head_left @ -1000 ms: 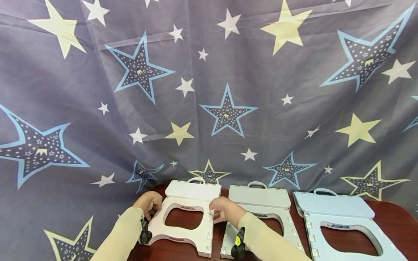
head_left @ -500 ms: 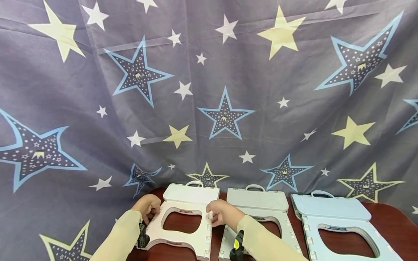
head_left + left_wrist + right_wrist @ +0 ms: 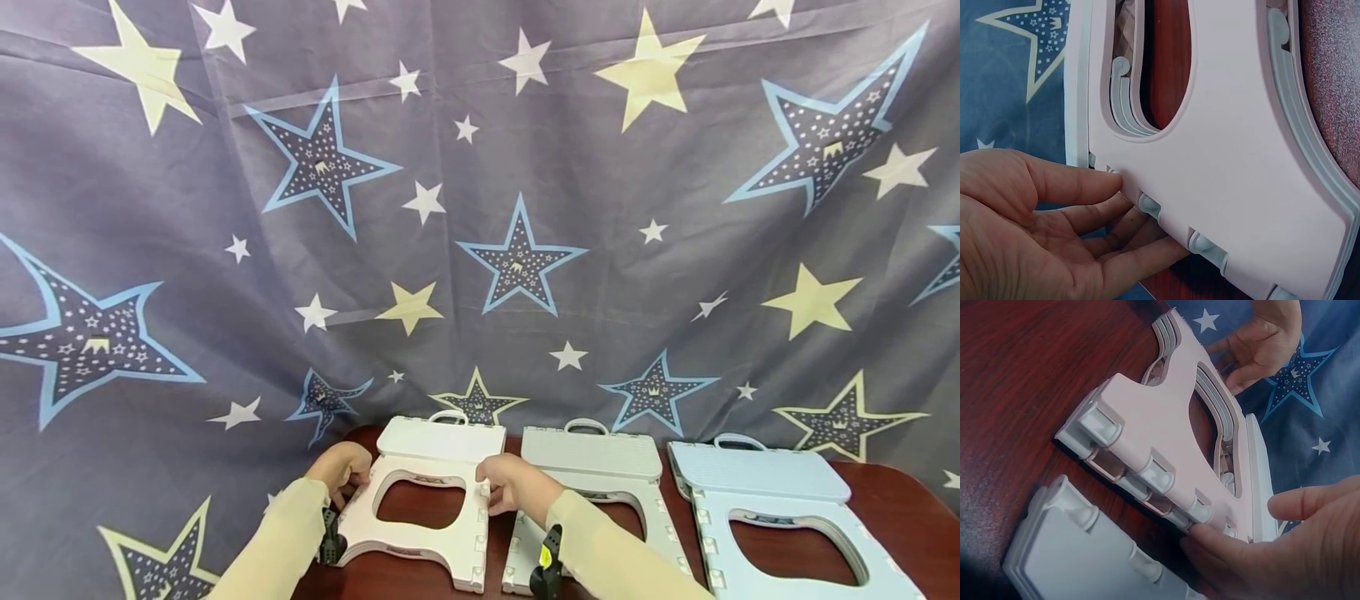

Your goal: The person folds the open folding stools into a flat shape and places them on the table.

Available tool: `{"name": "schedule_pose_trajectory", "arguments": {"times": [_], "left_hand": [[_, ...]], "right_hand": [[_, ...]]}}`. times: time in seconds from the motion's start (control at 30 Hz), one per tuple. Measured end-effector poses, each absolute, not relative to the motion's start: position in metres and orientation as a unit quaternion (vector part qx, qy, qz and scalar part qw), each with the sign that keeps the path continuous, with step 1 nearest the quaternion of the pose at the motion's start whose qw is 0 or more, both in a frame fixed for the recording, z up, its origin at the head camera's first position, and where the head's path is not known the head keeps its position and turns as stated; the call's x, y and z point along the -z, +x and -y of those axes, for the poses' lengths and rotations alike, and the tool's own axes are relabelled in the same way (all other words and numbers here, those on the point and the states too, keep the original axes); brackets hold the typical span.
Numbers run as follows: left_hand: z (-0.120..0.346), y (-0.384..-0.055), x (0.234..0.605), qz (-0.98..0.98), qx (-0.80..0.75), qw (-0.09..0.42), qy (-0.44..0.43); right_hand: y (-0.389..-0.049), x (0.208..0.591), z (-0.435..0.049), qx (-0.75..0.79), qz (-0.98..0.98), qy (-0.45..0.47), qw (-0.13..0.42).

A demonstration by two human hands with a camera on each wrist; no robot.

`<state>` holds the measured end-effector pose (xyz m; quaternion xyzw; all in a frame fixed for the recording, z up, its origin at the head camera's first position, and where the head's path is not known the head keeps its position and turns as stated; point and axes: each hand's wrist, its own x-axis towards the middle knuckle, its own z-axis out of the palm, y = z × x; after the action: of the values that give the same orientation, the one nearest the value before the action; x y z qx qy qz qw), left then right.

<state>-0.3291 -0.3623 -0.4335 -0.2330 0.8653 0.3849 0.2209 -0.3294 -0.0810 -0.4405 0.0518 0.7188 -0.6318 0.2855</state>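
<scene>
A folded pink folding step stool [image 3: 420, 537] with a white top panel lies on the table at the left of a row. My left hand [image 3: 347, 472] grips its left side. In the left wrist view the left hand [image 3: 1054, 219] has its thumb on the hinged edge and its fingers under it. My right hand [image 3: 512, 483] holds the opposite side, level with the left one. In the right wrist view the right hand [image 3: 1304, 544] has a finger at the hinges and the thumb near the white panel. The right fingers' tips are partly hidden under the edge.
A grey-green folding stool [image 3: 600, 454] lies close to the right, partly under my right forearm. Beyond it is a light blue folding stool [image 3: 772, 475]. The dark red table [image 3: 892, 492] ends against a star-patterned curtain [image 3: 480, 167] behind.
The head view has tilted slightly and come back. Both hands stay at the sides of the pink stool, and the stools keep their places.
</scene>
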Motion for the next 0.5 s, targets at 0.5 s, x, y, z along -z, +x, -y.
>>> {"name": "schedule_pose_trajectory", "arguments": {"times": [0.5], "left_hand": [[0.3611,-0.3306,0.4334,-0.869,-0.38,0.22,-0.228]], "right_hand": [[-0.3278,0.4393,0.08,0.63,-0.724,0.043,0.276]]}}
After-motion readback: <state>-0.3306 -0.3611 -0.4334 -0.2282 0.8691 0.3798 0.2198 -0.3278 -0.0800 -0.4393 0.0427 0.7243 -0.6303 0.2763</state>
